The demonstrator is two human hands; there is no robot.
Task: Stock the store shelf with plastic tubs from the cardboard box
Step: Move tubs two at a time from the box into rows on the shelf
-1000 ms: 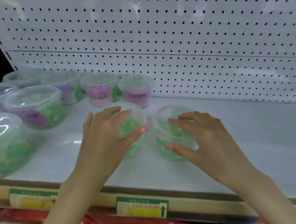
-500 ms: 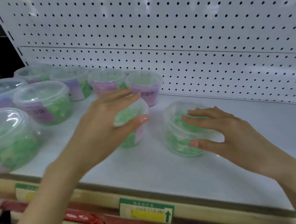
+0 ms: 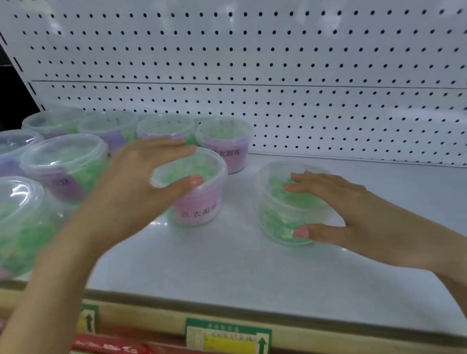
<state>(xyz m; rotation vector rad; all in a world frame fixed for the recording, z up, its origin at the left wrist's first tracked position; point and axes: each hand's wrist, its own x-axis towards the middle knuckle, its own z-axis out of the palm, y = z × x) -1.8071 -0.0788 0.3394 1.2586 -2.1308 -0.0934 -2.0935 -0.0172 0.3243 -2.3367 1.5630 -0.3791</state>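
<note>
Two clear plastic tubs of green beads stand side by side on the white shelf (image 3: 233, 276). The left tub (image 3: 201, 206) shows a pink label to the front. My left hand (image 3: 134, 194) grips it from above, fingers across the far side of the lid and thumb on the near rim. The right tub (image 3: 276, 209) shows only green beads through its wall. My right hand (image 3: 362, 214) holds it with fingers lying on the lid and the thumb pressed low against its front wall. The cardboard box is out of view.
Several more tubs (image 3: 65, 166) fill the shelf's left side, with a back row ending at a pink-labelled tub (image 3: 224, 141). A white pegboard (image 3: 273, 49) backs the shelf. Price tags (image 3: 229, 337) line the front edge above red packages (image 3: 122, 347). Bare shelf lies to the right.
The left tub has turned under my left hand so that its pink label now faces front. My right thumb sits lower on the right tub. The view has shifted right.
</note>
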